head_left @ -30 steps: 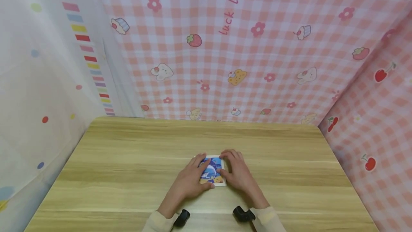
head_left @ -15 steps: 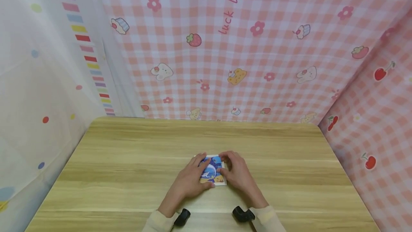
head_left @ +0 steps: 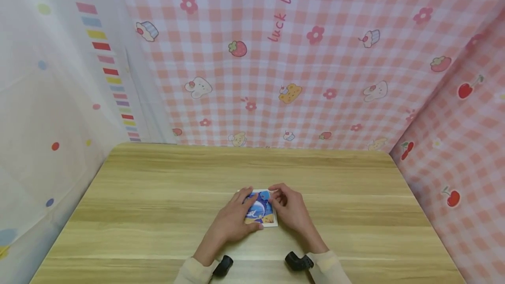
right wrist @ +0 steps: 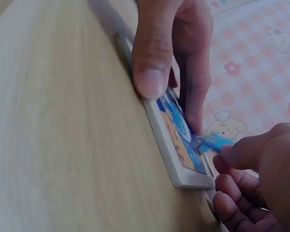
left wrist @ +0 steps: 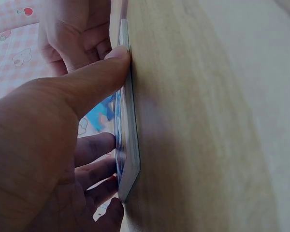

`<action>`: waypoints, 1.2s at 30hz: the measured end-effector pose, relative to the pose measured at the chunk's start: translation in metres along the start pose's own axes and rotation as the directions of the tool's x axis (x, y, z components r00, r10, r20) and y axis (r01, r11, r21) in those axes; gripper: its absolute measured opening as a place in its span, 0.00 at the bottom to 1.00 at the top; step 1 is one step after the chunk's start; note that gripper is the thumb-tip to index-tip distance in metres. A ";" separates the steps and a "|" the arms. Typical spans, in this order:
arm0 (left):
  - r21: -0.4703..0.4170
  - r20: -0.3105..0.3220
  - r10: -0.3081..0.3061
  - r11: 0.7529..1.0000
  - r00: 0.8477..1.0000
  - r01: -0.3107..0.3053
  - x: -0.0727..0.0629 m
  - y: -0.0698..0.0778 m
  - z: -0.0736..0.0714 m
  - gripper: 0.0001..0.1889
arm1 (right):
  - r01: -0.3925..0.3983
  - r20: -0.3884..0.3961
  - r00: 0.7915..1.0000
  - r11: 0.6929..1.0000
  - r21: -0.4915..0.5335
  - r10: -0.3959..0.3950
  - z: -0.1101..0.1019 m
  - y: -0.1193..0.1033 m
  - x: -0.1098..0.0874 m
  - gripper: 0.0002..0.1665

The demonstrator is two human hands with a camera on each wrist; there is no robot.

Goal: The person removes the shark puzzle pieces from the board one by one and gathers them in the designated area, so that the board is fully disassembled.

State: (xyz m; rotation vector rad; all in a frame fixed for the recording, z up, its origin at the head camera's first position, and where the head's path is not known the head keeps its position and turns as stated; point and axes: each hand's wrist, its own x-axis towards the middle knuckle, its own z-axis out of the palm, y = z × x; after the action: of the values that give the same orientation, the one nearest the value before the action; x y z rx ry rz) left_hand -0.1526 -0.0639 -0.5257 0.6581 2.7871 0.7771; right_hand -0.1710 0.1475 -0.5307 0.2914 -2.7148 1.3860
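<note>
While the left hand point(head_left: 232, 220) still presses the puzzle point(head_left: 261, 210), the right hand point(head_left: 290, 210) has pinched up a piece point(right wrist: 213, 142).

Left hand point(head_left: 232, 220) flat, fingers straight, pressing down; right hand point(head_left: 289, 209) fingertips curled, pinching.

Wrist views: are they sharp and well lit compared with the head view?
Head view: evenly lit, sharp, walls bowed by the wide lens. Left wrist view: dim, the left hand looms large and soft. Right wrist view: brighter, the puzzle frame soft, the right hand blurred.
</note>
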 end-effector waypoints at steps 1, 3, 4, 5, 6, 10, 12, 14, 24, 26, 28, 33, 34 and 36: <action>0.000 0.001 -0.001 1.000 1.000 0.001 0.000 0.000 0.000 0.46 | -0.012 -0.003 1.000 1.000 0.017 0.012 0.000 0.000 0.000 0.10; -0.002 0.000 -0.004 1.000 1.000 0.004 -0.001 0.000 0.000 0.46 | -0.040 -0.010 0.999 0.998 0.044 0.041 0.000 0.000 -0.001 0.09; -0.002 0.001 -0.004 1.000 1.000 0.004 -0.001 0.000 0.000 0.46 | -0.054 -0.017 0.998 0.997 0.057 0.055 0.000 0.001 -0.002 0.08; -0.002 0.001 -0.004 1.000 1.000 0.004 -0.001 0.000 -0.001 0.46 | -0.068 -0.025 0.997 0.995 0.069 0.070 -0.001 0.001 -0.002 0.07; 0.002 0.001 -0.003 1.000 1.000 0.003 -0.001 0.000 -0.001 0.46 | -0.080 -0.032 0.996 0.994 0.077 0.082 -0.002 0.001 -0.003 0.06; 0.007 0.000 0.007 1.000 1.000 -0.007 0.000 0.001 0.000 0.46 | -0.130 -0.063 0.989 0.986 0.101 0.137 -0.012 0.001 -0.006 0.02; 0.008 0.000 0.009 1.000 1.000 -0.009 0.000 0.001 0.000 0.46 | -0.146 -0.073 0.985 0.983 0.108 0.155 -0.018 0.002 -0.007 0.02; 0.006 0.001 0.007 1.000 1.000 -0.007 0.000 0.001 -0.001 0.46 | -0.155 -0.085 0.983 0.982 0.108 0.164 -0.024 0.005 -0.007 0.03; -0.017 0.003 0.000 1.000 1.000 0.001 -0.002 0.000 -0.002 0.46 | -0.214 -0.105 0.968 0.967 0.135 0.229 -0.053 0.025 -0.011 0.04; -0.011 0.002 0.005 1.000 1.000 -0.005 -0.002 0.000 -0.002 0.46 | -0.217 -0.114 0.966 0.968 0.129 0.232 -0.059 0.028 -0.012 0.05; -0.005 0.003 0.008 1.000 1.000 -0.008 -0.002 -0.001 -0.002 0.46 | -0.220 -0.125 0.964 0.970 0.106 0.233 -0.065 0.033 -0.013 0.06; -0.002 0.010 0.006 1.000 1.000 -0.006 -0.002 -0.001 -0.001 0.46 | -0.245 -0.165 0.953 0.966 0.079 0.255 -0.081 0.044 -0.014 0.09; -0.003 0.010 0.005 1.000 1.000 -0.005 -0.002 -0.001 -0.001 0.46 | -0.248 -0.176 0.950 0.966 0.080 0.258 -0.084 0.046 -0.014 0.09; -0.001 0.008 0.003 1.000 1.000 -0.003 -0.002 -0.001 -0.001 0.46 | -0.252 -0.197 0.945 0.965 0.073 0.262 -0.090 0.050 -0.014 0.10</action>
State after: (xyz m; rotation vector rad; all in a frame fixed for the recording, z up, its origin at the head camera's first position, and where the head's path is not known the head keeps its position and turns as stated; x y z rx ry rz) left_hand -0.1511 -0.0664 -0.5258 0.6643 2.7790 0.7748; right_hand -0.1692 0.2504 -0.5197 -0.2027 -2.6217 1.4494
